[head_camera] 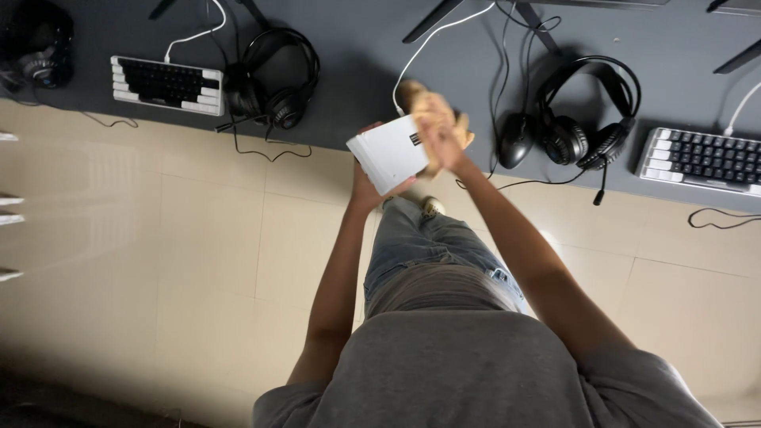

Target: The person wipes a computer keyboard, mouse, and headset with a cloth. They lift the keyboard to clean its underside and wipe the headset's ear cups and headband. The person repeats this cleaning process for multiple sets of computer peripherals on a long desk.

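- White box-shaped device point(388, 152), held in the air over the near edge of the dark desk point(357, 79), tilted, long axis running from lower right up to the left
- Left hand point(366, 184) cups it from below, fingers curled round its near side
- Right hand point(444, 143) presses a tan cloth point(432, 107) against its right face, fingers closed on the cloth
- 2 headsets: one point(273, 79) left, one point(590, 119) right; 2 keyboards point(166, 83) point(701, 158) toward the ends

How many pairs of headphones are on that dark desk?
3: one pair at the far left corner, one beside the left keyboard, one between the mouse and the right keyboard. More may lie outside the picture.
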